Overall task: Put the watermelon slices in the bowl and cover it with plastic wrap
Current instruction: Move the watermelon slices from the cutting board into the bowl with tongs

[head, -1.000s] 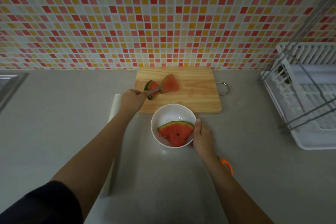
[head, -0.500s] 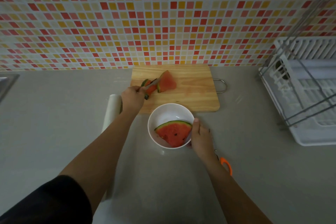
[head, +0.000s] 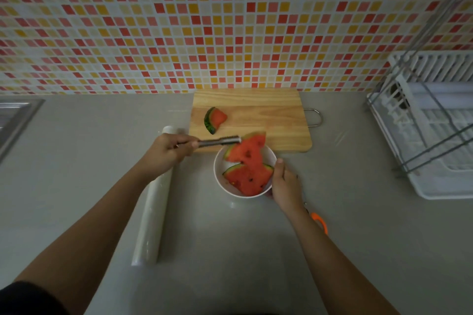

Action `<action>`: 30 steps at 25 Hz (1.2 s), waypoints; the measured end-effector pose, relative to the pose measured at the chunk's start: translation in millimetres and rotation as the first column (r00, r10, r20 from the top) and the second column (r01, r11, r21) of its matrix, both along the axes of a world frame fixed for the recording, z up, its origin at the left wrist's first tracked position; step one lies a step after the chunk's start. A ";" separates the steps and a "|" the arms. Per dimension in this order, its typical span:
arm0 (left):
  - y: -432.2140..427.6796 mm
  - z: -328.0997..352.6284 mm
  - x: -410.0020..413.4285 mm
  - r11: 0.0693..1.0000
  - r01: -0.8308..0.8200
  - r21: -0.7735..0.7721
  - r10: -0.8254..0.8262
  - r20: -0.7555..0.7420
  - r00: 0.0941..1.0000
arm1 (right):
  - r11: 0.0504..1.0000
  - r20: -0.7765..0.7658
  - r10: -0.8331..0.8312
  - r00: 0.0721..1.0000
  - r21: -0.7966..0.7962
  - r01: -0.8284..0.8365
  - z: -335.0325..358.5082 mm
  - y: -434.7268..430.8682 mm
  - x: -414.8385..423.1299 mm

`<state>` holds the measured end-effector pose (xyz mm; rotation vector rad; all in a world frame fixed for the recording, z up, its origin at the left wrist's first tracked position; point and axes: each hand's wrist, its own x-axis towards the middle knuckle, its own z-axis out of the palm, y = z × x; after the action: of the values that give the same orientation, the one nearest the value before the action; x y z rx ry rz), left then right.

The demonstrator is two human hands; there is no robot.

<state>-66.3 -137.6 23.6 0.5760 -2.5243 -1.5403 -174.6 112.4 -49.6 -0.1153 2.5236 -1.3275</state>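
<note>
My left hand (head: 166, 152) grips metal tongs (head: 217, 141) whose tips pinch a watermelon slice (head: 247, 149) held over the white bowl (head: 220, 174). Another slice (head: 247, 179) lies inside the bowl. My right hand (head: 285, 183) holds the bowl's right rim, thumb on the edge. A smaller slice (head: 214, 119) with dark green rind lies on the wooden cutting board (head: 268, 112) behind the bowl. The roll of plastic wrap (head: 151, 212) lies on the counter left of the bowl, partly under my left forearm.
Orange-handled scissors (head: 320, 221) lie right of my right wrist, mostly hidden by it. A white dish rack (head: 430, 125) stands at the right. A sink edge (head: 15, 117) shows at the far left. The tiled wall runs behind the board.
My left hand has lifted one slice off the board with the tongs and carried it toward me, over the bowl. One small slice stays on the board. The right hand has stayed on the bowl.
</note>
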 end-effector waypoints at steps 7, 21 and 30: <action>14.3 14.1 -2.5 0.901 0.343 -0.265 -0.314 0.145 0.938 | 0.998 0.078 0.001 0.997 -0.063 0.004 3.4 1.8 1.7; 25.0 -29.7 -60.5 0.821 -0.482 -0.307 0.534 0.110 0.839 | 0.996 0.078 -0.039 0.996 -0.078 0.045 0.4 3.5 -7.0; 34.6 -28.9 -60.8 0.599 -0.274 -0.752 0.284 -0.120 0.951 | 0.997 0.058 0.000 0.998 -0.078 0.004 -6.1 1.2 -1.3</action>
<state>-127.1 -103.0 -5.3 0.7691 -2.5893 -0.2613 -175.9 113.6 -55.7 -0.0891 2.4257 -1.4100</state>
